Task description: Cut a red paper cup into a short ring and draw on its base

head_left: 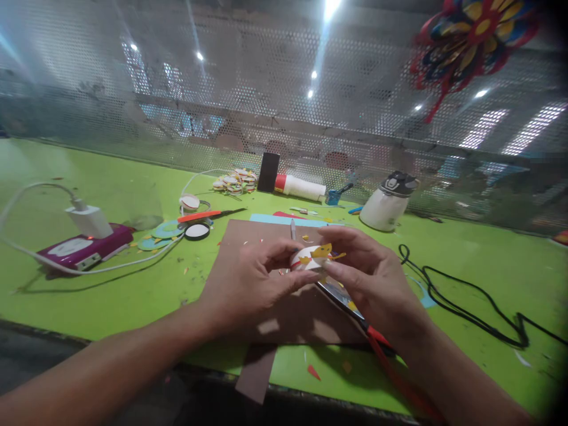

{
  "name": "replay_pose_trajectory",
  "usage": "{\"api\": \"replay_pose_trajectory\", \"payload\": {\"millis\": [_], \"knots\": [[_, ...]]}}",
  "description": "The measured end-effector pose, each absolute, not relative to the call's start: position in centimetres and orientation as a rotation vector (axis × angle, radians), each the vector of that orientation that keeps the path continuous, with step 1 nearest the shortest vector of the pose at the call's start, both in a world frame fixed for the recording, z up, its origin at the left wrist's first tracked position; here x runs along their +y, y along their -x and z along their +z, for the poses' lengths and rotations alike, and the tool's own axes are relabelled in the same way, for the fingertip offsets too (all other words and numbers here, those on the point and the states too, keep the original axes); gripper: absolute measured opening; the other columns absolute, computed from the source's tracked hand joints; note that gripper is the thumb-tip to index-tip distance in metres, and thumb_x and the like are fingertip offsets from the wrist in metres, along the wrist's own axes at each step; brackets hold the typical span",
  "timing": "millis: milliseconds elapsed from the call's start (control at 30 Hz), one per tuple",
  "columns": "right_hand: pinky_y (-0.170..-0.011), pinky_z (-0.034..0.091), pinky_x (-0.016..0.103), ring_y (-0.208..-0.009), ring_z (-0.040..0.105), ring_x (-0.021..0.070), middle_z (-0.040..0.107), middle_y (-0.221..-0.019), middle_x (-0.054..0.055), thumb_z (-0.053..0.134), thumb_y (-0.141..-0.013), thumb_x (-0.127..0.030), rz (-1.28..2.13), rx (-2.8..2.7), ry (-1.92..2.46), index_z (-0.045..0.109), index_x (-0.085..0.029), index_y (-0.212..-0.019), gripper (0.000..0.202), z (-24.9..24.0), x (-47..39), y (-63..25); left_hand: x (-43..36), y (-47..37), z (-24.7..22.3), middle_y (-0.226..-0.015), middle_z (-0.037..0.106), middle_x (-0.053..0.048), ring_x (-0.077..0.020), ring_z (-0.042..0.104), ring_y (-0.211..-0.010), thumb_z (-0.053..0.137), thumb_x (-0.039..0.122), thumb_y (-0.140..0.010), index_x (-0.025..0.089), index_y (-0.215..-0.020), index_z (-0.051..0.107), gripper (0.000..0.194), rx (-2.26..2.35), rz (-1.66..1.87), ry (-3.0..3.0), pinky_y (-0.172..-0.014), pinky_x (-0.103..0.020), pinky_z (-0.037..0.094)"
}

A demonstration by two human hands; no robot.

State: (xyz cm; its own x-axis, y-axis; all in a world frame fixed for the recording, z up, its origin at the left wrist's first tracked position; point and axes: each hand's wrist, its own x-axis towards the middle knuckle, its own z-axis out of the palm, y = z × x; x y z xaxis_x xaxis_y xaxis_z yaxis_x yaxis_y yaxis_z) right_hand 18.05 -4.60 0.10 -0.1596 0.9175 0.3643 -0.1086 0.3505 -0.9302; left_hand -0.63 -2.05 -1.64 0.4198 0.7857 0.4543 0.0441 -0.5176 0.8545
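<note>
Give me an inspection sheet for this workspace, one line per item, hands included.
Surface: green table, with a brown sheet under the work.
Job's things: white piece with a yellow cutout on it.
Clutter: red scrap near the front edge; red-handled tool, type unclear; orange tool toward the left.
Hands: left hand and right hand both hold the piece.
Cables: white cable beside a purple power block; black cord at right.
Surroundings: perforated panel behind; colourful flower-shaped decoration upper right.
</note>
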Motion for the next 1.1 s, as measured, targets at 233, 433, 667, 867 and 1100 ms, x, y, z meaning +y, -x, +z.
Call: {"api": "replay_pose_trajectory", "payload": {"millis": [233, 433, 667, 867, 1100], "knots": [[-0.078, 0.054, 0.029, -0.091, 0.063, 0.0162, 0.066, -0.099, 0.001, 0.076, -0.078, -0.025, 1.07, -1.488, 0.759, 0.072, -0.031, -0.106, 0.029, -0.2, -4.6, -18.1, -2.2, 0.9, -2.1, -0.091, 0.074, -0.002, -0.0145, 0.066, -0.079, 0.068, 0.041, -0.084, 0.022, -0.1, 0.07, 0.025, 0.763, 1.167, -1.987, -0.07, -0.025, 0.05], [-0.082, 0.054, 0.03, -0.095, 0.062, 0.0157, 0.066, -0.103, 0.0, 0.076, -0.078, -0.021, 1.025, -1.509, 0.721, 0.073, -0.033, -0.104, 0.028, -0.2, -4.6, -18.0, -2.4, 1.0, -2.0, -0.089, 0.075, 0.001, -0.0116, 0.066, -0.075, 0.069, 0.033, -0.085, 0.022, -0.101, 0.071, 0.019, 0.76, 1.313, -2.16, -0.068, -0.02, 0.049], [-0.085, 0.053, 0.027, -0.094, 0.062, 0.0129, 0.066, -0.102, -0.001, 0.074, -0.079, -0.014, 1.05, -1.525, 0.671, 0.073, -0.032, -0.104, 0.031, -0.1, -4.7, -18.0, -2.3, 1.1, -2.0, -0.09, 0.076, 0.0, -0.0122, 0.067, -0.073, 0.068, 0.029, -0.085, 0.021, -0.103, 0.071, 0.02, 0.768, 1.391, -2.259, -0.069, -0.021, 0.05], [-0.082, 0.051, 0.022, -0.095, 0.061, 0.0119, 0.066, -0.103, 0.0, 0.073, -0.081, -0.016, 1.069, -1.516, 0.674, 0.072, -0.029, -0.106, 0.028, -0.4, -4.4, -18.1, -2.1, 0.9, -2.2, -0.091, 0.074, -0.003, -0.0152, 0.067, -0.079, 0.069, 0.033, -0.084, 0.019, -0.098, 0.07, 0.02, 0.75, 1.238, -2.059, -0.071, -0.025, 0.05], [-0.077, 0.052, 0.021, -0.088, 0.062, 0.0109, 0.065, -0.096, 0.0, 0.077, -0.079, -0.022, 1.134, -1.429, 0.746, 0.071, -0.03, -0.107, 0.03, -0.9, -3.9, -18.2, -2.1, 0.7, -0.9, -0.09, 0.07, -0.003, -0.0144, 0.064, -0.083, 0.063, 0.041, -0.088, 0.016, -0.099, 0.066, 0.027, 0.628, 1.01, -1.706, -0.071, -0.024, 0.049]]}}
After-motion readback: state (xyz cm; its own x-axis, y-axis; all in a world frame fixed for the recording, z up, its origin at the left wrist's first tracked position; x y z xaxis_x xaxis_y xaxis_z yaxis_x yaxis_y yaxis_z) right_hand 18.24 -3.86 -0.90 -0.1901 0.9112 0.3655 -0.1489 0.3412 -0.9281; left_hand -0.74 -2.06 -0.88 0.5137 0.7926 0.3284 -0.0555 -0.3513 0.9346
